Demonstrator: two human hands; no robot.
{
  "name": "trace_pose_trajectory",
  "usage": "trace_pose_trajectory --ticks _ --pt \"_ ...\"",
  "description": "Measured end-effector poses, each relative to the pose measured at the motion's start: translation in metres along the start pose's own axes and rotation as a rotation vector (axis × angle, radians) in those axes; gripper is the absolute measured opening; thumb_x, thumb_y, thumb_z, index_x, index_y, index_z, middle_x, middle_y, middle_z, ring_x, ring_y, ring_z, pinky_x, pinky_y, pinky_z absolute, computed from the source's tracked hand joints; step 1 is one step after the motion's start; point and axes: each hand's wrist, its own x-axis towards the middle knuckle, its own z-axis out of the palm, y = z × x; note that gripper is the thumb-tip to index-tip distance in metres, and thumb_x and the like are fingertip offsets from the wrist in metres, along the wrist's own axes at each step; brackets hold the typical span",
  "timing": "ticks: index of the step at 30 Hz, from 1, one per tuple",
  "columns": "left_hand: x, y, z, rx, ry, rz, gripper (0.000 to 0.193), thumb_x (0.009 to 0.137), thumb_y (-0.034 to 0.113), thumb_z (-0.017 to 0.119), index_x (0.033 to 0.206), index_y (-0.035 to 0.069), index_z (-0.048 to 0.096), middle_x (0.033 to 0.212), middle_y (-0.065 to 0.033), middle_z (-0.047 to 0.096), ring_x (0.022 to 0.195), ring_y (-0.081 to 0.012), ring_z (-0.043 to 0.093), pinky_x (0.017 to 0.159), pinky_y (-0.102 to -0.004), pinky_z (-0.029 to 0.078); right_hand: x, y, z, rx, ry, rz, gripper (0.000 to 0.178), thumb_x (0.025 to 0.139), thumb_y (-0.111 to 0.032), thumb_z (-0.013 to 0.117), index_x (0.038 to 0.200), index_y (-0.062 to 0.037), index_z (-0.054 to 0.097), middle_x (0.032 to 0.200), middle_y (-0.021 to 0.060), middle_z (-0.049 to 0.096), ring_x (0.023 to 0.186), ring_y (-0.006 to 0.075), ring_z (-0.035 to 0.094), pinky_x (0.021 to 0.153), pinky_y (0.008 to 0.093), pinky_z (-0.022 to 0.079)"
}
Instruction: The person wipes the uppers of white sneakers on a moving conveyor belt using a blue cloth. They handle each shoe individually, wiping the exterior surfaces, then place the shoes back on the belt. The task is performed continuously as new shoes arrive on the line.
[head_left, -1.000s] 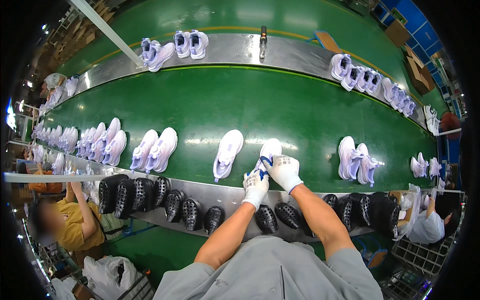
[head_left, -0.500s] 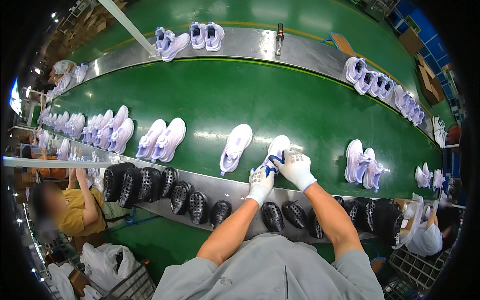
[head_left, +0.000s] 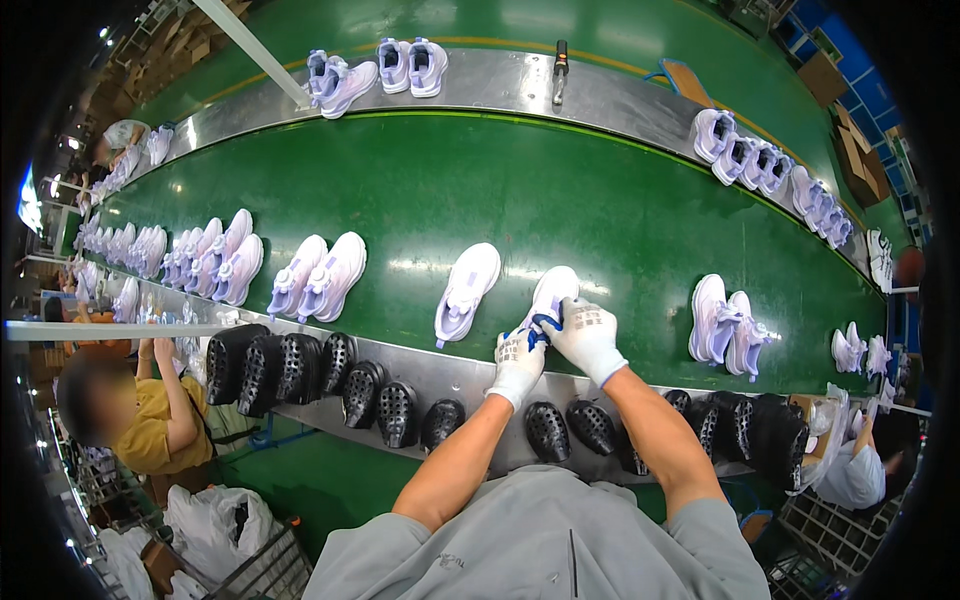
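A pale lilac-white sneaker (head_left: 556, 286) lies on the green belt in front of me, toe pointing away. At its opening and lace area, my left hand (head_left: 519, 362) and my right hand (head_left: 590, 333) come together with bent, closed fingers. Both wear white gloves with blue fingertips. The left hand is on the near-left part of the shoe, the right hand over its near-right side. My gloves cover the rear of the shoe, so what exactly the fingertips pinch is hidden. A matching sneaker (head_left: 468, 293) rests just to the left, untouched.
More sneakers line the belt, including a pair (head_left: 322, 276) at left and another (head_left: 727, 325) at right. Black perforated shoe lasts (head_left: 398, 414) stand along the near metal ledge (head_left: 480, 384). A dark-handled tool (head_left: 560, 72) lies on the far ledge. A co-worker (head_left: 150, 410) sits at left.
The sneakers on the belt have shifted slightly left and away in the picture. My hands have moved a little with the shoe, still closed at it.
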Motion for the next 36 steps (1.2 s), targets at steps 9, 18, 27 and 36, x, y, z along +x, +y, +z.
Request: trace_pose_trajectory --ticks 9,18,27,36 --pt "0.000 -0.008 -0.005 -0.030 -0.066 0.017 0.028 0.095 0.027 0.056 0.098 0.004 0.072 0.109 -0.0198 0.071 0.108 -0.0383 0.063 0.100 -0.0503 0.042 0.008 0.024 0.031 0.121 0.102 -0.296 0.039 0.092 -0.029 0.068 0.122 -0.0038 0.065 0.116 0.0196 0.069 0.107 0.0353 0.068 0.093 0.0443 0.055" --pt "0.007 -0.013 0.010 0.096 0.019 -0.015 0.029 0.099 0.027 0.052 0.101 0.008 0.074 0.105 -0.0171 0.074 0.105 -0.0361 0.067 0.096 -0.0490 0.044 0.009 -0.022 0.026 0.094 -0.027 0.140 0.050 0.097 -0.046 0.062 0.119 -0.0017 0.062 0.109 0.0224 0.074 0.099 0.0355 0.074 0.086 0.0452 0.058" --pt "0.001 0.007 -0.010 0.141 0.020 -0.147 0.029 0.095 0.029 0.056 0.104 0.011 0.076 0.111 -0.0143 0.074 0.106 -0.0346 0.067 0.099 -0.0496 0.045 0.028 -0.001 0.029 0.304 -0.032 -0.075 0.058 0.083 -0.034 0.077 0.127 0.0013 0.062 0.117 0.0283 0.070 0.110 0.0416 0.069 0.098 0.0464 0.054" --pt "0.003 -0.010 -0.013 0.102 0.012 -0.139 0.030 0.094 0.033 0.060 0.102 0.009 0.077 0.111 -0.0145 0.073 0.107 -0.0370 0.063 0.100 -0.0515 0.045 0.042 -0.005 0.003 0.530 -0.249 0.009 0.055 0.080 -0.033 0.078 0.122 0.0007 0.067 0.119 0.0272 0.071 0.112 0.0400 0.069 0.101 0.0429 0.054"
